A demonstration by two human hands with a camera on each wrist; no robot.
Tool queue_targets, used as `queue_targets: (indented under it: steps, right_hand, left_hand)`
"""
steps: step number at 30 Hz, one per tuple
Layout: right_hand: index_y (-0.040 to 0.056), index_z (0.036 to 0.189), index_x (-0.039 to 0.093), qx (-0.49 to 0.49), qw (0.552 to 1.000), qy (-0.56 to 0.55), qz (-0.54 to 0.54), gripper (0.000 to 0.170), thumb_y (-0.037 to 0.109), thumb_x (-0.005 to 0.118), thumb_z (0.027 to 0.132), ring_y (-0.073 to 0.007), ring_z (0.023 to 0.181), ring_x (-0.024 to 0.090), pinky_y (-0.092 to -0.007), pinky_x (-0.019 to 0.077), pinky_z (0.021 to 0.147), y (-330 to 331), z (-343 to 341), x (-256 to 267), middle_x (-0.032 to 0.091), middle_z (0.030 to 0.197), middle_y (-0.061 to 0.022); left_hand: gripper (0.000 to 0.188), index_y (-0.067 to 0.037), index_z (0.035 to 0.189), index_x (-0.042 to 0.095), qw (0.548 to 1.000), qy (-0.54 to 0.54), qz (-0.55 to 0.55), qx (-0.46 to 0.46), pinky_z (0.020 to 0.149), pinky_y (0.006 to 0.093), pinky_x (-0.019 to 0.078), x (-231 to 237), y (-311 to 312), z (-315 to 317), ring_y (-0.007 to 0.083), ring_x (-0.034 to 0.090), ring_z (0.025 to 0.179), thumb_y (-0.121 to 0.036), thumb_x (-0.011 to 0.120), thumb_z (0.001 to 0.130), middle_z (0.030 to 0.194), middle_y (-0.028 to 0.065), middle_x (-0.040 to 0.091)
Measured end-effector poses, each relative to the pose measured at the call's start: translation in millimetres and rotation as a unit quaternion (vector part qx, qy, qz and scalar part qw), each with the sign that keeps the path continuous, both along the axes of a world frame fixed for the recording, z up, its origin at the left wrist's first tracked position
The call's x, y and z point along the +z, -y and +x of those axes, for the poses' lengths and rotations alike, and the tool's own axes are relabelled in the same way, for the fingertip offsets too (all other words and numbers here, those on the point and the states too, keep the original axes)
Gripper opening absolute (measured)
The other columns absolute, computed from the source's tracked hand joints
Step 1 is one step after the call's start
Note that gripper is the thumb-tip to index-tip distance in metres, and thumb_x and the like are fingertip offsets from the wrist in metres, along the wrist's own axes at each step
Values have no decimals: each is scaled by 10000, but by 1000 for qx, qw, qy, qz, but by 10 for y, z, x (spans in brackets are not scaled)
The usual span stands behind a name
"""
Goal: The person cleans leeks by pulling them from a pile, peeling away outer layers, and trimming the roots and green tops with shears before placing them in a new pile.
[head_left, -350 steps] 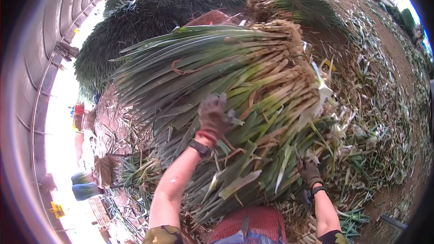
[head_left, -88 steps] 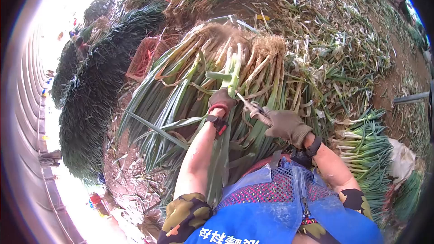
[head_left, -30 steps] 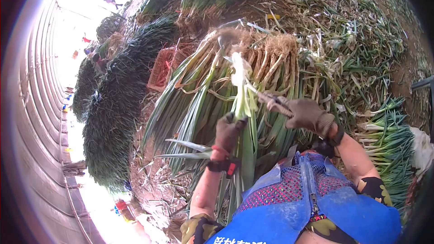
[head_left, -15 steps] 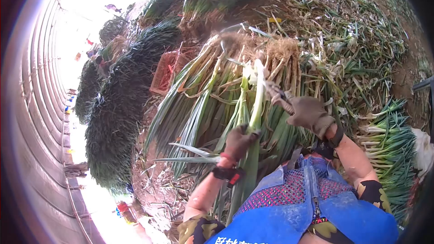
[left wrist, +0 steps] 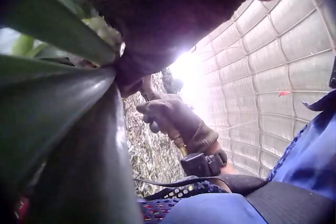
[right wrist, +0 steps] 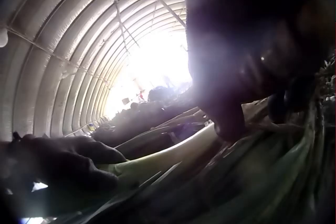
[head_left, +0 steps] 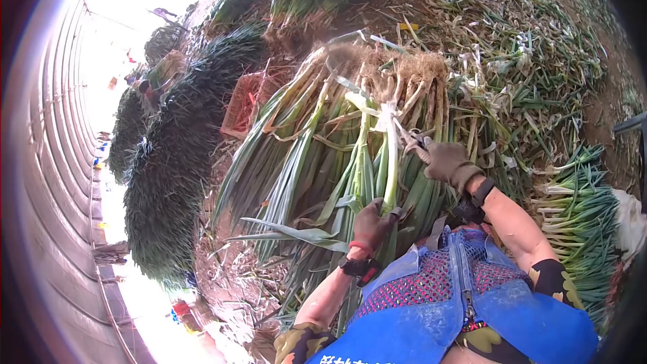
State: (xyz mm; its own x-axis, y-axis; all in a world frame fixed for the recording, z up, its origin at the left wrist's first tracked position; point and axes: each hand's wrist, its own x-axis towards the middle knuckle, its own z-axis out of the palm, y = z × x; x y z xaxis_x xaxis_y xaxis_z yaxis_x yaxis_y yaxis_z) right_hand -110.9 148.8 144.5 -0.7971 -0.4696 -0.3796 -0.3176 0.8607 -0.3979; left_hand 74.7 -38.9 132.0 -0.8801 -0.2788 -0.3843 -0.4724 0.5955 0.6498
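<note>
Head view, nearest first: the blue apron (head_left: 418, 317) sits at the near edge of the leek pile (head_left: 310, 155). Just beyond it, the gloved left hand (head_left: 373, 222) has its fingers curled round the leafy part of a leek (head_left: 392, 168), which lies over the middle of the pile, its pale end pointing far. Farther along and to the right, the gloved right hand (head_left: 450, 164) grips a slim tool (head_left: 411, 141), its tip close beside the pale end. The hands are well apart, with leaves filling the gap; in the left wrist view a brass fitting (left wrist: 181, 148) shows below the right hand.

Right of the pile, trimmed leeks (head_left: 573, 222) lie near, beyond a strip of scraps. The pile's far edge is a fringe of roots (head_left: 421, 67). At its far left corner stands a red crate (head_left: 244, 104); left of that, a littered strip of ground separates the pile from a dark green heap (head_left: 178, 162). Farthest left curves the ribbed wall (head_left: 64, 182).
</note>
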Motion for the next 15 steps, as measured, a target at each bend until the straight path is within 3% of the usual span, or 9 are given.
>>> queue_targets:
  steps: [1, 4, 5, 6, 8, 9, 12, 13, 15]
  right_hand:
    - [72, 1221, 569, 7, 1000, -4, -2, 466, 306, 616, 821, -403, 859, 686, -526, 529, 736, 6, -18, -18, 699, 911, -224]
    - [73, 1238, 571, -9, 1000, -6, -9, 507, 338, 635, 811, -406, 854, 682, -519, 525, 751, -51, -57, 82, 701, 909, -208]
    - [76, 1254, 569, -12, 1000, 3, -12, 540, 347, 649, 794, -403, 858, 682, -518, 524, 758, -85, -65, 158, 703, 912, -204]
    - [94, 1297, 557, 42, 998, 45, -32, 652, 369, 690, 721, -395, 865, 680, -499, 526, 772, -150, -42, 284, 699, 912, -203]
    - [79, 1202, 617, 82, 992, 73, -68, 613, 363, 716, 668, -378, 817, 681, -490, 528, 743, -195, 121, 529, 692, 863, -187]
    - [71, 1154, 647, 101, 988, 84, -85, 594, 360, 730, 641, -370, 793, 682, -486, 529, 728, -200, 176, 587, 688, 838, -179]
    - [83, 1302, 581, 77, 997, 25, -9, 727, 368, 717, 648, -371, 810, 688, -472, 541, 725, -256, 111, 358, 693, 848, -181]
    - [84, 1327, 565, 68, 997, 18, 14, 749, 367, 714, 649, -370, 814, 689, -469, 544, 725, -250, 83, 325, 694, 852, -184]
    - [75, 1321, 558, 104, 994, 25, -12, 739, 341, 710, 649, -368, 822, 692, -469, 548, 725, -197, 157, 337, 697, 856, -189]
  left_hand:
    - [578, 34, 1148, 645, 1000, -13, 3, 5, 776, 378, 545, -87, 18, 22, 278, 717, 852, -432, 754, 825, 969, 163, 734]
    - [536, 56, 1135, 646, 956, -18, 267, 118, 743, 297, 535, 180, 194, -55, 154, 680, 836, -355, 791, 825, 976, 94, 725]
    - [442, 35, 1123, 657, 964, -31, 222, 144, 718, 241, 510, 301, 268, -116, 86, 622, 817, -272, 793, 837, 945, 38, 700]
    - [358, 20, 1111, 661, 962, -35, 231, 139, 699, 250, 505, 443, 394, -186, 88, 609, 779, -225, 757, 867, 911, 21, 688]
    - [250, -21, 1087, 672, 946, -87, 278, 139, 668, 245, 488, 781, 624, -365, 57, 563, 744, -165, 728, 890, 867, -21, 653]
    - [248, -29, 1089, 673, 942, -103, 277, 160, 658, 244, 486, 862, 766, -439, 60, 573, 747, -159, 732, 886, 860, -16, 656]
    - [294, -9, 1112, 648, 948, -155, 240, 139, 632, 245, 484, 1200, 1215, -613, 89, 592, 719, -157, 734, 873, 856, 9, 654]
    - [281, 6, 1071, 655, 959, -159, 200, 121, 630, 239, 478, 1200, 1433, -667, 77, 582, 711, -177, 729, 871, 842, 11, 650]
    - [308, -20, 1074, 676, 982, -136, 92, 90, 640, 294, 503, 1106, 1835, -756, 143, 630, 695, -220, 750, 852, 846, 40, 677]
